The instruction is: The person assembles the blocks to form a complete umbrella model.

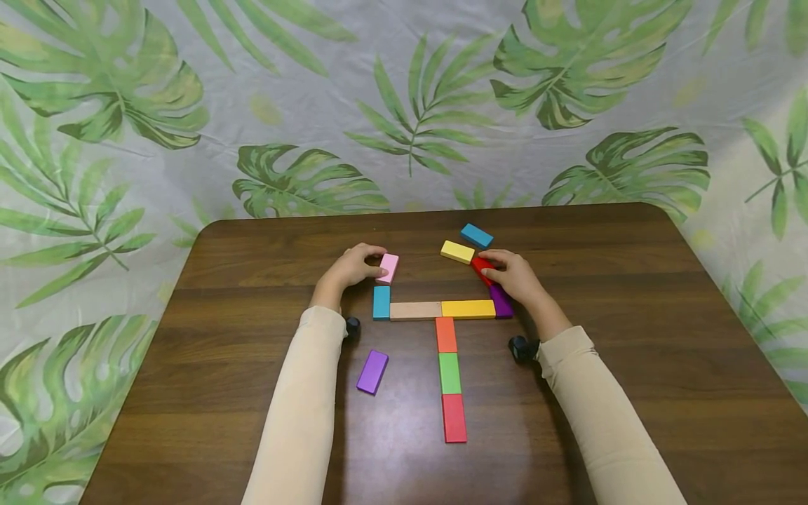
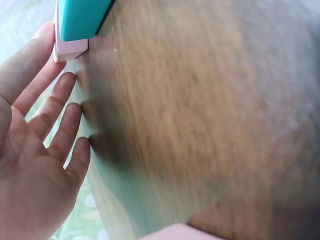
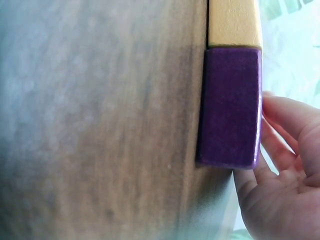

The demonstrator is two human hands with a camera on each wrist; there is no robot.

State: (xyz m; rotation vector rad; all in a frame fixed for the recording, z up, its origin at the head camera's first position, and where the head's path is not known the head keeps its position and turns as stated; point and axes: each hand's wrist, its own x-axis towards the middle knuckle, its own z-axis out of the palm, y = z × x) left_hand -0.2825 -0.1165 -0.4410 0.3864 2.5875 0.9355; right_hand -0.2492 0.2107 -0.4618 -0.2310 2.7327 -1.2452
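Cream sleeves (image 1: 297, 414) slant inward across a brown wood-grain table (image 1: 663, 315), both wrists angled toward a figure of flat, painted rectangular blocks. The left hand (image 1: 351, 270) pinches a pale pink rectangular block (image 1: 388, 266) between thumb and index finger, its other three fingers loosely spread just beside the tabletop. That pink block sits just beyond the far end of a teal-blue rectangular block (image 1: 381, 303). The right hand (image 1: 514, 275) bends inward, thumb and index finger clamped on a red rectangular block (image 1: 482, 269), its remaining fingers partly hidden. The red block slants between a pale yellow rectangular block (image 1: 457, 252) and a dark purple rectangular block (image 1: 501, 303); whether their ends touch cannot be told.
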